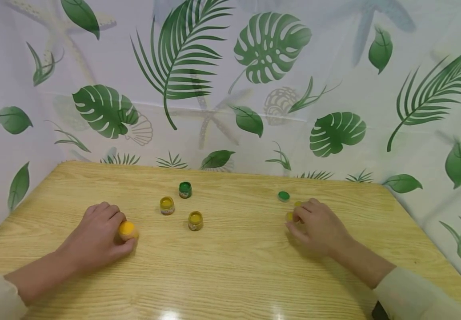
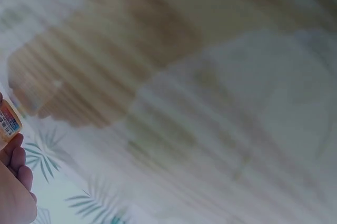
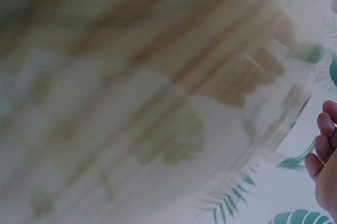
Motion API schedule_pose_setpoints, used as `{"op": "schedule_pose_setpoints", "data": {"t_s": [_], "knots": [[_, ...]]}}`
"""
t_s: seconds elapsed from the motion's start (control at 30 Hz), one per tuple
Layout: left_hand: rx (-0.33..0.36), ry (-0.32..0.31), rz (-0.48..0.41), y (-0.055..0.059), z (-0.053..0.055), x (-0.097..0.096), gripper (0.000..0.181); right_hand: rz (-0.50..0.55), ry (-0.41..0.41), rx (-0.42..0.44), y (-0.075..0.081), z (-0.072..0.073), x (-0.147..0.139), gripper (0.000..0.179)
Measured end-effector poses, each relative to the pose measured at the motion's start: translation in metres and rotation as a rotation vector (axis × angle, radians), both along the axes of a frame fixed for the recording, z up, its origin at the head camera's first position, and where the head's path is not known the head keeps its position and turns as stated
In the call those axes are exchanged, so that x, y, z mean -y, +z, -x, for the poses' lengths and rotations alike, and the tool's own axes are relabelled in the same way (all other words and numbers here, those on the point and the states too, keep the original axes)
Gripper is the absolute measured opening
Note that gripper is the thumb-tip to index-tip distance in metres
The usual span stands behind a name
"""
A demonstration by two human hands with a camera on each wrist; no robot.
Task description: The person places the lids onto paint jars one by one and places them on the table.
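My left hand (image 1: 98,233) grips a small orange paint jar (image 1: 128,230) at the left of the table, thumb and fingers around its sides. In the left wrist view the jar (image 2: 9,121) shows a printed label. My right hand (image 1: 320,229) is low over the table at the right, fingers bent, beside two yellow lids (image 1: 290,216) that it partly covers. Whether its fingertips hold anything is hidden; the right wrist view shows only several curled fingers (image 3: 327,125). A green lid (image 1: 284,196) lies just beyond.
Between the hands stand an open green paint jar (image 1: 185,190) and two open yellow paint jars, one farther left (image 1: 167,206), one nearer me (image 1: 195,221). The wood-grain table (image 1: 222,271) meets a leaf-printed cloth (image 1: 222,102) at its back and sides. A dark object (image 1: 380,311) shows beneath the right sleeve.
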State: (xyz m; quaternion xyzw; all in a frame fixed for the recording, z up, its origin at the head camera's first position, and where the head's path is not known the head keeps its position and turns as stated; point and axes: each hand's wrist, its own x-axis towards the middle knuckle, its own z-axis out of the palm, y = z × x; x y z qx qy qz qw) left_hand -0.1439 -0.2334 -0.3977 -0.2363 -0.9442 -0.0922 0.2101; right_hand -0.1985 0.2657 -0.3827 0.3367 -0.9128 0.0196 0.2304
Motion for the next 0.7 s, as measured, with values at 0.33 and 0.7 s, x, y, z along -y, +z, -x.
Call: {"op": "schedule_pose_setpoints", "data": {"t_s": [0.33, 0.7], "knots": [[0.018, 0.056, 0.010, -0.004, 0.005, 0.020, 0.033, -0.038, -0.110, 0.068, 0.003, 0.003, -0.013, 0.021], [0.109, 0.100, 0.055, 0.005, 0.007, 0.005, 0.048, -0.082, -0.209, 0.179, 0.005, 0.005, -0.011, 0.028]]}}
